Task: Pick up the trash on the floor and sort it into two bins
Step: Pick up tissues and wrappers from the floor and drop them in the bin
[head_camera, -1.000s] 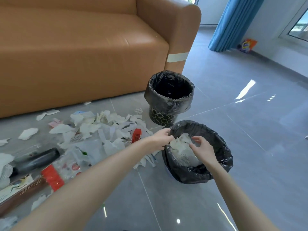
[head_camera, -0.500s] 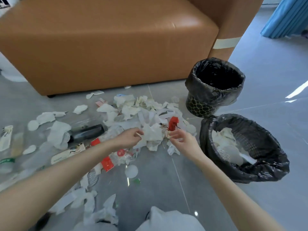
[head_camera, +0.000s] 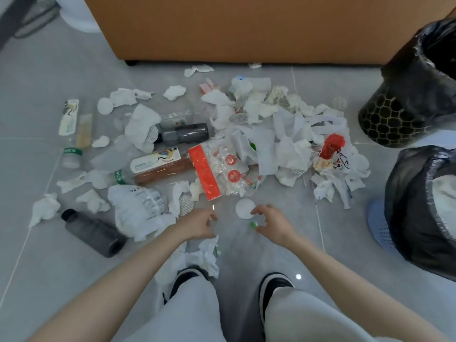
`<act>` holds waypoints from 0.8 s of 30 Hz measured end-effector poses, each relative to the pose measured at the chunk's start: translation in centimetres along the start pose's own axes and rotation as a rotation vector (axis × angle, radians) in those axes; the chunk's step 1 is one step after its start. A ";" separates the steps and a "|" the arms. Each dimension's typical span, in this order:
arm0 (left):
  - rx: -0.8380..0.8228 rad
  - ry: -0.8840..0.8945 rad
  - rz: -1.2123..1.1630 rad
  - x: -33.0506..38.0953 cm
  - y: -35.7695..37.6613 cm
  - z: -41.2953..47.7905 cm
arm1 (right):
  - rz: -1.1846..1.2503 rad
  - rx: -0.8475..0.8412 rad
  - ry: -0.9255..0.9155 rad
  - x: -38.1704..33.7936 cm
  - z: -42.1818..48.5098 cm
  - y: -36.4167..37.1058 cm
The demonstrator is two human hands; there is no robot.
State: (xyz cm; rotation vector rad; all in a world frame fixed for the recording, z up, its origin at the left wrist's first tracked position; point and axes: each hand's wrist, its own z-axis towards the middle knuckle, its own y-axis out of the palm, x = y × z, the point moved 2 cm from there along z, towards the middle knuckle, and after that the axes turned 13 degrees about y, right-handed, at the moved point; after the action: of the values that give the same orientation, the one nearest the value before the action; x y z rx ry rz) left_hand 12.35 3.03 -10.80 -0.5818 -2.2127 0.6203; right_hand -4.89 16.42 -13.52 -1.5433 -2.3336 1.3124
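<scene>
The nearer bin [head_camera: 419, 213], lined with a black bag and already holding white paper, stands at my right; the farther bin [head_camera: 417, 95] stands beyond it beside the sofa [head_camera: 234, 28]. The trash covers the floor [head_camera: 333, 255] between my feet and the sofa. Largest is the tissue heap [head_camera: 278, 144]: soft, nearly weightless, compressible, so I judge it best gathered in bunches from above. The dark bottle [head_camera: 95, 232] at my left lies on its side; it looks rigid and smooth, may roll, and should be gripped around the body. The tea bottle [head_camera: 158, 166] lies among the paper and would handle likewise. The clear blister pack [head_camera: 222, 169] with its red card looks thin, crackly and springy; pinch it at the card edge. Just ahead of my fingers lies a round white pad [head_camera: 245, 209], flat and limp, which needs a fingernail under its rim. Smallest is the green scrap [head_camera: 253, 224], just beside my right hand [head_camera: 274, 224], whose fingers are curled but apart, clamped on nothing. My left hand [head_camera: 197, 225] hovers with fingers loosely parted, empty.
</scene>
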 end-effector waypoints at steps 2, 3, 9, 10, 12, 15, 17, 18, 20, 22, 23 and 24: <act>-0.090 -0.029 0.036 -1.2 1.7 0.2 | -0.012 0.018 0.012 -0.2 0.6 1.2; -0.127 -0.043 0.051 -1.5 2.3 0.3 | -0.016 0.023 0.015 -0.3 0.8 1.7; -0.122 -0.052 0.191 -2.3 4.9 0.7 | -0.025 0.086 -0.038 0.6 1.5 3.3; -0.079 -0.030 0.205 -2.3 5.1 0.9 | -0.017 0.102 -0.041 0.7 1.5 3.3; -0.022 -0.006 0.197 -2.5 5.3 1.1 | -0.002 0.122 -0.038 0.9 1.6 3.4; 0.048 0.003 0.153 -3.1 5.3 1.2 | 0.018 0.129 -0.023 1.1 1.6 3.6; 0.115 0.007 0.106 -3.2 5.0 1.2 | 0.036 0.120 -0.033 0.8 1.4 3.7; 0.153 0.001 0.073 -3.3 4.7 1.1 | 0.050 0.110 -0.048 0.4 1.3 3.8; 0.266 -0.010 -0.041 -3.5 3.8 0.6 | 0.080 0.063 -0.095 -1.0 0.8 4.2; 0.378 -0.033 -0.124 -4.0 2.6 -0.1 | 0.105 -0.009 -0.150 -2.5 0.3 5.0; 0.409 -0.044 -0.135 -4.3 2.0 -0.5 | 0.102 -0.048 -0.177 -3.2 0.1 5.5; 0.430 -0.060 -0.145 -4.7 1.5 -0.9 | 0.081 -0.080 -0.206 -3.8 0.0 6.1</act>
State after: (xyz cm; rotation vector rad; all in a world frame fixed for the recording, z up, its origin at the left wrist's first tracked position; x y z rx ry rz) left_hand 16.25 1.68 -13.73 -0.1813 -2.0635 1.0091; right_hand 1.54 14.34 -16.11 -1.6115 -2.4972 1.4798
